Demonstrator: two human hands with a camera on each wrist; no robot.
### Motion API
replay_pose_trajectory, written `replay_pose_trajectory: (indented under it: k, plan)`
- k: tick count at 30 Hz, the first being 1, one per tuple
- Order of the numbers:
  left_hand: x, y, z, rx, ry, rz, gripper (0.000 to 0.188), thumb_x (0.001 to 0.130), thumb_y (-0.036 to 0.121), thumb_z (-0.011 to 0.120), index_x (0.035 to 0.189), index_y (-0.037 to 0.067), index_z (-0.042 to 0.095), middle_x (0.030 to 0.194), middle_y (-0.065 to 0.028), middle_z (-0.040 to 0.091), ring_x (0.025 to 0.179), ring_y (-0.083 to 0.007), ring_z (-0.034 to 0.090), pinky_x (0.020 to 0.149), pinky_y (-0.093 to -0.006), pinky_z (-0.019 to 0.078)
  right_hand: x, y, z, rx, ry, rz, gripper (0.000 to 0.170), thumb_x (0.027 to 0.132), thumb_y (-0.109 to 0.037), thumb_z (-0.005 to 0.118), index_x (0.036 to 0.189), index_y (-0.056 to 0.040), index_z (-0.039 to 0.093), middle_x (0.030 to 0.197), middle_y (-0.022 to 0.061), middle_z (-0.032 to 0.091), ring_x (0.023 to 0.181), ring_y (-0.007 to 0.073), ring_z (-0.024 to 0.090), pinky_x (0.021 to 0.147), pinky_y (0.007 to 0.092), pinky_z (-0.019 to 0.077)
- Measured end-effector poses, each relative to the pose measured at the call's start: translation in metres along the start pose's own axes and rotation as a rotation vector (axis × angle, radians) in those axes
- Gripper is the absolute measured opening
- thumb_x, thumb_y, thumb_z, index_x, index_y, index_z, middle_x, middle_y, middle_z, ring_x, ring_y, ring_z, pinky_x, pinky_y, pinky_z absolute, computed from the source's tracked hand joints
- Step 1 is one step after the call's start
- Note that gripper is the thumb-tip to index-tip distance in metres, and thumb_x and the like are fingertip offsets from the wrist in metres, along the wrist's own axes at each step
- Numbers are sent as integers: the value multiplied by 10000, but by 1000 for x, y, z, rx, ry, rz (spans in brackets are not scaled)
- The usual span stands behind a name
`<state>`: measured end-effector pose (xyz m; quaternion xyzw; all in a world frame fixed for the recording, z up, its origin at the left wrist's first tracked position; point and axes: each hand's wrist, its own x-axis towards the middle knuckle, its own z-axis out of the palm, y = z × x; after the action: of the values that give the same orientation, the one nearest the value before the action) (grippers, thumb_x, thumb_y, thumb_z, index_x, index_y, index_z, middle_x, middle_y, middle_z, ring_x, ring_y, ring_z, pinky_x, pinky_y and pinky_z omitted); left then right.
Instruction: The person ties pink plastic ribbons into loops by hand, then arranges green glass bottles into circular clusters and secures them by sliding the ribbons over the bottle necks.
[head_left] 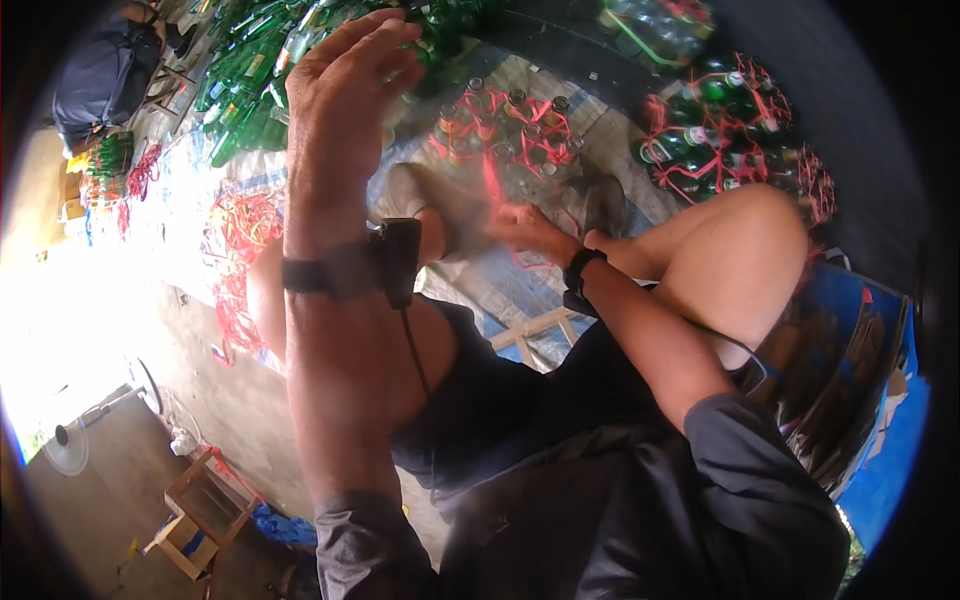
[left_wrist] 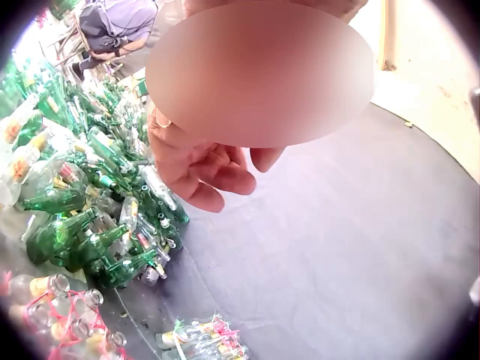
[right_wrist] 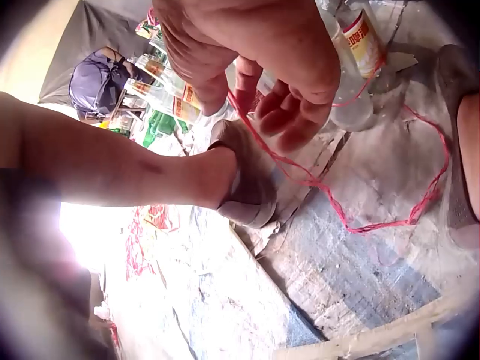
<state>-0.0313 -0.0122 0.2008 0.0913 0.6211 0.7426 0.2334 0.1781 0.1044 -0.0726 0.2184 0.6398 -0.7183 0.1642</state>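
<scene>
My right hand [head_left: 535, 230] is low between the knees, just in front of a group of bottles [head_left: 530, 135] laced with red plastic string. In the right wrist view, that hand's thumb and finger pinch the red string [right_wrist: 315, 182], whose slack curves over the ground sheet. Clear glass bottles [right_wrist: 364, 49], one with a red and yellow label, stand just past the fingers. Raised high at the left of the head view is my left hand [head_left: 345, 85]. Its fingers bend loosely and hold nothing; a blurred patch covers part of it in the left wrist view.
A heap of loose green bottles [left_wrist: 90, 202] lies at the far left. Tied bottle bundles [head_left: 720, 140] stand at the right. Tangled red string [head_left: 240, 245] lies beside one leg. Another person [left_wrist: 116, 26] sits beyond the heap. A wooden frame [head_left: 535, 330] lies near the lap.
</scene>
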Motion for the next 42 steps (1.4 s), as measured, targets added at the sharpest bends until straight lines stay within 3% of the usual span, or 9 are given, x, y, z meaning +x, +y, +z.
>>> replay_pose_trajectory:
  k: [5, 11, 15, 16, 18, 24, 32, 35, 42]
  plan:
    - [-6, -3, 6, 1, -23, 10, 306, 977, 146, 718, 1240, -10, 698, 1074, -90, 752, 891, -147, 688, 862, -328, 583, 5, 9, -1, -340, -13, -86, 301, 882, -307, 748, 867, -7, 731, 811, 44, 698, 774, 98, 644, 703, 291, 519]
    - [-19, -25, 19, 435, -232, 140, 252, 935, 131, 706, 1140, -9, 744, 978, -85, 774, 786, -126, 677, 735, -276, 558, -40, -63, -6, -165, -115, 172, 311, 856, -300, 756, 881, 7, 710, 774, 70, 701, 679, 111, 653, 617, 295, 525]
    - [-22, -83, 29, 907, -451, 426, 294, 876, -7, 618, 1126, 52, 761, 1048, -101, 779, 843, -175, 725, 766, -318, 586, -46, -77, -24, -554, -51, -36, 288, 856, -293, 742, 829, -18, 661, 754, 58, 675, 589, 98, 623, 510, 276, 512]
    - [-32, -90, 36, 850, -466, 206, 372, 848, 0, 613, 1177, 88, 761, 1070, -160, 767, 932, -336, 754, 841, -408, 596, -53, -85, -27, -555, -47, -38, 288, 856, -293, 742, 829, -18, 661, 754, 58, 675, 589, 98, 623, 510, 276, 512]
    - [-45, -106, 39, 1064, -537, 459, 495, 839, -10, 621, 1316, 102, 688, 1130, -159, 752, 1045, -357, 723, 912, -438, 570, -64, -93, -35, -270, 39, -3, 266, 867, -278, 716, 839, -20, 661, 715, 48, 644, 564, 104, 611, 504, 277, 517]
    - [-45, -157, 47, 1006, -736, 300, 573, 858, 16, 648, 1419, 110, 580, 1161, -179, 736, 1077, -373, 703, 926, -456, 558, -86, -144, -45, -281, 200, 34, 227, 946, -193, 616, 904, 18, 686, 733, 60, 642, 539, 143, 602, 469, 293, 497]
    - [-26, -166, 33, 1128, -763, 483, 214, 903, 130, 633, 1057, 87, 775, 1004, -177, 747, 957, -382, 719, 852, -458, 575, -105, -156, -89, -323, 225, 9, 218, 909, -208, 682, 955, -1, 733, 748, 28, 666, 622, 105, 623, 555, 252, 488]
    - [-27, -144, 36, 952, -480, 293, 158, 875, 144, 663, 947, 111, 800, 974, -168, 740, 890, -360, 726, 810, -443, 586, -116, -170, -106, -220, 283, -8, 219, 951, -265, 700, 937, -47, 708, 762, 0, 648, 591, 80, 603, 519, 236, 458]
    - [-14, -147, 35, 948, -274, 195, 241, 941, 219, 644, 998, 11, 752, 779, -169, 711, 745, -228, 705, 718, -375, 545, -110, -178, -123, 192, 301, -221, 166, 1004, -195, 658, 1029, -39, 710, 799, -14, 626, 650, 76, 590, 600, 263, 532]
